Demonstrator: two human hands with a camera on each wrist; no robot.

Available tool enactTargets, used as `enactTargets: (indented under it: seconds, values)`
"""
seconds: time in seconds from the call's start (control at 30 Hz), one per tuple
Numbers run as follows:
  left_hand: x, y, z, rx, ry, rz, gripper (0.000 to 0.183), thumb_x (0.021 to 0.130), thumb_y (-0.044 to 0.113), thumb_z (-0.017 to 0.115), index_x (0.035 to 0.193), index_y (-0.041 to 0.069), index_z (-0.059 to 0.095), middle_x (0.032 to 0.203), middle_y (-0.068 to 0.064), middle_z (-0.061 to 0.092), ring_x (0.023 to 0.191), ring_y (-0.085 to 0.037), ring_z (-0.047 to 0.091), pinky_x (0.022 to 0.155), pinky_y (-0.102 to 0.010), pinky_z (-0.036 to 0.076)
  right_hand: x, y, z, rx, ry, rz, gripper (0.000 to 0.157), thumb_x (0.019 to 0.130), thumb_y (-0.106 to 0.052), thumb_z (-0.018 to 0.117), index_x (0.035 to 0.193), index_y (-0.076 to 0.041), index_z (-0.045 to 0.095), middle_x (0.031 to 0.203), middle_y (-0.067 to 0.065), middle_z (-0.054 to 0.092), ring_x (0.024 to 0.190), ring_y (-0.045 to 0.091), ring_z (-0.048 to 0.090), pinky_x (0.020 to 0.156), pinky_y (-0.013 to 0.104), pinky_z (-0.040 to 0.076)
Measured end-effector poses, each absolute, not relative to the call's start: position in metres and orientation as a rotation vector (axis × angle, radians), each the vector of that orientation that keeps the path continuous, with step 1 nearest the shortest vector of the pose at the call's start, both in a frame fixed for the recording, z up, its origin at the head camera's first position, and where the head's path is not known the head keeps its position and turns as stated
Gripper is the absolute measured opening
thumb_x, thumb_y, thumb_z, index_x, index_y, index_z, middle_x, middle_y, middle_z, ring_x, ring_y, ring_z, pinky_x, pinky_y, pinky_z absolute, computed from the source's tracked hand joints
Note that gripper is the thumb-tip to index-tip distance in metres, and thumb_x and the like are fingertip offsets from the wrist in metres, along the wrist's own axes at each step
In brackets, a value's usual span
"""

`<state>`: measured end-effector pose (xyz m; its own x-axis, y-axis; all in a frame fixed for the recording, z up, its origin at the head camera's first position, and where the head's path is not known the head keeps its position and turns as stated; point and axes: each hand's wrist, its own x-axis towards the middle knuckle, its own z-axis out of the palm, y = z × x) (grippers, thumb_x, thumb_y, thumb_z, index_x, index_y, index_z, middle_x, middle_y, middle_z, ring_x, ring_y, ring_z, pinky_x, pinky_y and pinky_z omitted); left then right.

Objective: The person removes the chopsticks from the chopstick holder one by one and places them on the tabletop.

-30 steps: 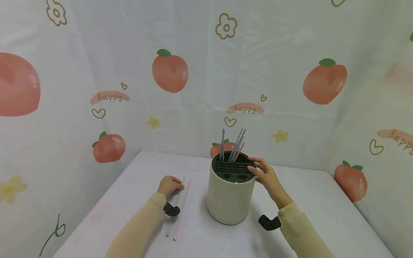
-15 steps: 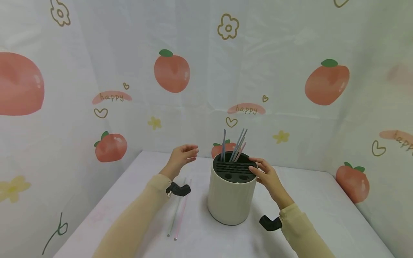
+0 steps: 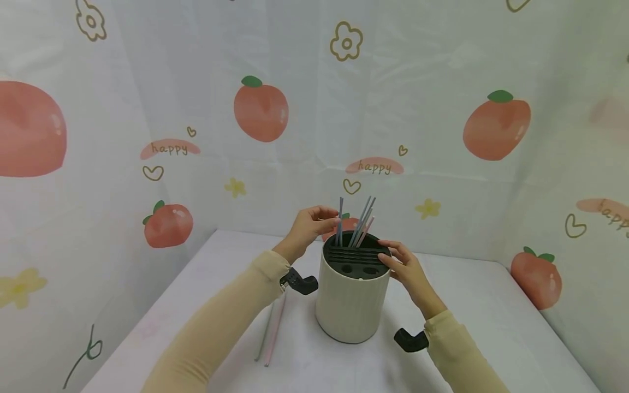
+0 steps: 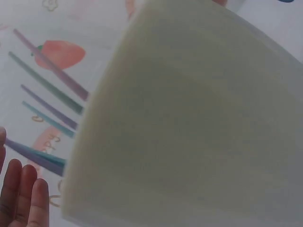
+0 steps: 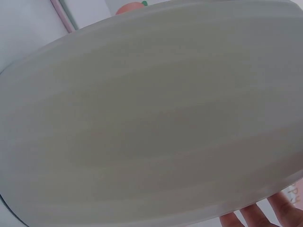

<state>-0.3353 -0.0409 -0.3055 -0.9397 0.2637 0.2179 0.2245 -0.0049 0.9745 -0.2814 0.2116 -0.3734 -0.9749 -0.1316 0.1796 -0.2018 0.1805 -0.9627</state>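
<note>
A cream, round utensil holder (image 3: 351, 305) with a black slotted top (image 3: 356, 255) stands upright on the table. Several thin coloured chopsticks (image 3: 363, 221) lean in its rear opening. My right hand (image 3: 410, 273) holds its right rim, thumb and index finger over the top edge; in the right wrist view its other fingers (image 5: 281, 210) show beyond the wall. At the bluish chopsticks (image 3: 339, 232) on the left are the fingertips of my left hand (image 3: 309, 229), thumb and index finger slightly apart. The left wrist view shows its other fingers (image 4: 23, 194) loosely extended and holding nothing.
A green chopstick (image 3: 265, 333) and a pink chopstick (image 3: 275, 333) lie side by side on the white table (image 3: 226, 338), left of the holder. A white curtain (image 3: 304, 98) printed with fruit stands behind and at both sides.
My left hand has risen from beside the two chopsticks on the table and moved right to the chopsticks in the holder. The right hand and the holder have stayed put.
</note>
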Motion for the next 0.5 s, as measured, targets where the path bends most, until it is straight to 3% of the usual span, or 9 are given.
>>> enactTargets:
  seconds: [0.3,0.5]
  values:
    - [-0.3377,-0.0324,-0.3122,0.529,2.209,2.151,0.021,0.087,0.004,0.070,0.106,-0.002,0.065,0.093,-0.001,0.064,0.084,-0.009,0.063,0.084,-0.027,0.056,-0.2813,0.2111,-0.3739,0.326,-2.377,1.948,0.047,0.098,-0.024,0.057,0.140,-0.007,0.044,0.141,0.021,0.046,0.113,0.013,0.055,0.106,0.057,0.039]
    - [-0.3379,-0.0332,-0.3101,0.553,2.216,2.152,0.021,0.087,0.004,0.070,0.106,-0.004,0.064,0.093,-0.003,0.063,0.082,-0.009,0.064,0.086,-0.031,0.057,-0.2812,0.2117,-0.3733,0.328,-2.380,1.948,0.047,0.098,-0.024,0.057,0.140,-0.007,0.044,0.142,0.020,0.046,0.118,0.020,0.053,0.106,0.056,0.039]
